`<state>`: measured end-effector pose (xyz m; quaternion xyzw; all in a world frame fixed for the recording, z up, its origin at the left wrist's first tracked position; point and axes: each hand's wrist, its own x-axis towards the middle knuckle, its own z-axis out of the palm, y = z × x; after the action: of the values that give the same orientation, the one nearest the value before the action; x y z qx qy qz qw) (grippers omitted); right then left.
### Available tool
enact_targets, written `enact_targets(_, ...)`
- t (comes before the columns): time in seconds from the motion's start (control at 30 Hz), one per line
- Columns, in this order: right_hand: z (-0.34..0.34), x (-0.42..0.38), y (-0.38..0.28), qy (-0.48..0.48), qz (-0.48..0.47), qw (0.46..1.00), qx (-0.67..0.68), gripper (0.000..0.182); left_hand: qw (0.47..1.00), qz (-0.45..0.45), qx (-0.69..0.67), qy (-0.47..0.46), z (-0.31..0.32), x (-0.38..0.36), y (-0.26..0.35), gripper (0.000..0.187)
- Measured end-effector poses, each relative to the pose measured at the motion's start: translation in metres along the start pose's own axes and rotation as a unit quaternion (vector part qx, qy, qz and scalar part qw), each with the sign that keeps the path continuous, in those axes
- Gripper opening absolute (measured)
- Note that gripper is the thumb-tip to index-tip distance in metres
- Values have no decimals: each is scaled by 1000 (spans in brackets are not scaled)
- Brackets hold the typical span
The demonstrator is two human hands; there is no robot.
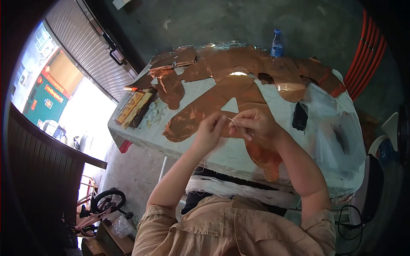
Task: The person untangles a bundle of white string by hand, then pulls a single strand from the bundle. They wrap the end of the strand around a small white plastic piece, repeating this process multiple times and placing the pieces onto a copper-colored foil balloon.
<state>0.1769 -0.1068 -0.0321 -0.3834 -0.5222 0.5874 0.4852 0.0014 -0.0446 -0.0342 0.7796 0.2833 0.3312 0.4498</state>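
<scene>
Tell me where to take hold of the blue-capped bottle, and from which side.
Probably best around the middle of the bottle, coming from the near side, above the brown sheets: it stands upright, and its body rises clear of the sheets lying low before it.

Daylight from the left doorway (95, 109) burns out to white, while the wall (205, 23) is dim. Glints spot the coppery sheets (205, 97); fine detail is soft, and straight lines bow toward the black, rounded edges.
</scene>
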Motion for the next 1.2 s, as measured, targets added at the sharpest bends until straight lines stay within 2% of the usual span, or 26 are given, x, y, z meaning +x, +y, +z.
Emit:
enact_targets(0.07,-1,2,-1,-13,-35,998,45,19,999,-25,3,-35,10,-11,-4,21)
enact_targets(0.13,1,3,-2,94,-58,994,-4,19,996,12,21,-89,17,-19,-2,21)
enact_targets(0.17,0,1,-1,95,-56,994,-3,19,997,16,15,-75,17,-20,-1,21)
enact_targets(0.2,0,-1,0,83,-4,996,-30,21,997,13,13,-75,14,-16,7,21)
enact_targets(0.23,0,-2,1,70,48,995,-57,22,998,-4,-57,-30,10,-10,15,20)
enact_targets(0.27,1,-4,-2,67,50,995,-57,22,992,-20,-126,17,8,-7,19,19)
enact_targets(0.33,4,-8,-13,-51,34,996,62,22,994,-12,-107,9,11,-9,5,19)
enact_targets(0.37,2,-5,-9,-51,32,996,62,22,996,-3,-88,-3,15,-10,-5,20)
enact_targets(0.43,-4,3,-1,53,-37,996,54,19,997,7,-69,-18,16,-11,-2,21)
enact_targets(0.47,-6,2,2,56,-37,996,56,19,997,7,-68,-34,16,-13,0,21)
enact_targets(0.53,-4,-2,-1,53,65,992,-89,20,996,4,-67,-50,9,-12,7,21)
enact_targets(0.57,-2,-5,-4,52,67,993,-88,20,997,-10,-73,-36,2,-6,8,20)
enact_targets(0.63,0,-9,-11,-67,44,995,63,20,994,-14,-103,-22,0,0,3,20)
enact_targets(0.67,1,-6,-10,-68,45,995,61,20,994,-13,-103,-20,5,-2,-1,20)
enact_targets(0.73,1,2,-5,74,-26,993,88,20,997,19,-29,-74,14,-11,-9,22)
enact_targets(0.77,0,0,-5,77,-27,993,88,20,995,27,-7,-91,14,-12,-12,21)
enact_targets(0.8,0,-2,-6,68,21,997,-5,20,995,27,-7,-93,10,-10,-7,21)
enact_targets(0.83,0,-5,-7,58,69,991,-97,20,994,-10,-83,-73,5,-7,1,20)
enact_targets(0.87,0,-7,-8,58,71,991,-95,20,985,-48,-158,-51,2,-4,5,19)
enact_targets(0.93,0,-9,-10,-62,77,993,64,19,987,-55,-138,-57,0,-1,0,19)
enact_targets(0.97,1,-6,-10,-64,78,993,64,19,989,-60,-118,-64,0,0,-1,19)
enact_targets(1.03,3,0,-7,54,-53,994,77,21,987,-47,-121,-94,6,-5,-1,21)
enact_targets(1.07,1,1,-5,55,-53,994,78,21,984,-34,-124,-126,8,-7,-1,23)
enact_targets(1.13,-2,0,2,89,5,996,-30,21,983,-65,-139,-103,2,-5,13,23)
enact_targets(1.17,-3,-3,2,88,6,996,-29,21,976,-71,-185,-89,-2,-2,16,23)
enact_targets(1.2,-4,-5,0,13,34,999,20,21,967,-76,-230,-74,-5,1,17,23)
